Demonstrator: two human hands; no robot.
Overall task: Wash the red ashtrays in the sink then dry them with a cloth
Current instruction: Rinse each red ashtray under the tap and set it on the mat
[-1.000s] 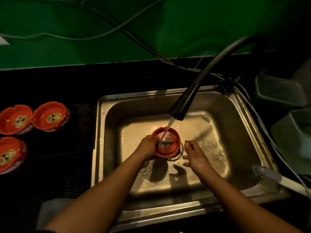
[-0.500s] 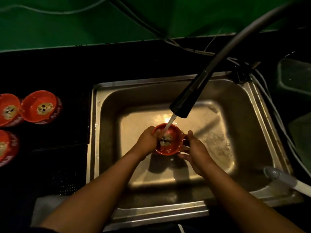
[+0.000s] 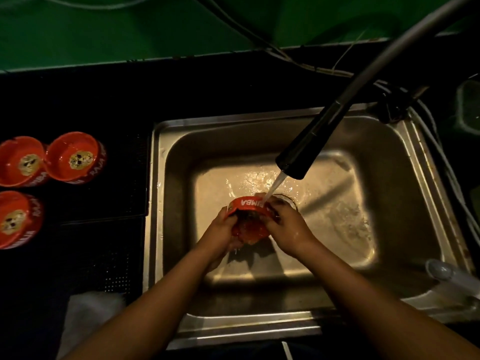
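Dark counter [image 3: 78, 100] left of the sink [image 3: 259, 116] holds three red ashtrays [image 3: 74, 157]. Inside the sink, left hand [image 3: 220, 229] and right hand [image 3: 287, 226] both clamp a tilted ashtray [image 3: 249, 205] under the tap [image 3: 298, 162]; being wet, it could slip and chip.

Head view looks steeply down, close over sink [image 3: 426, 162]

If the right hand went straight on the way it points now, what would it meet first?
The red ashtray: the right hand points forward and left and grips it. Beyond it, probably the left hand holding the other side, though depth is unclear.
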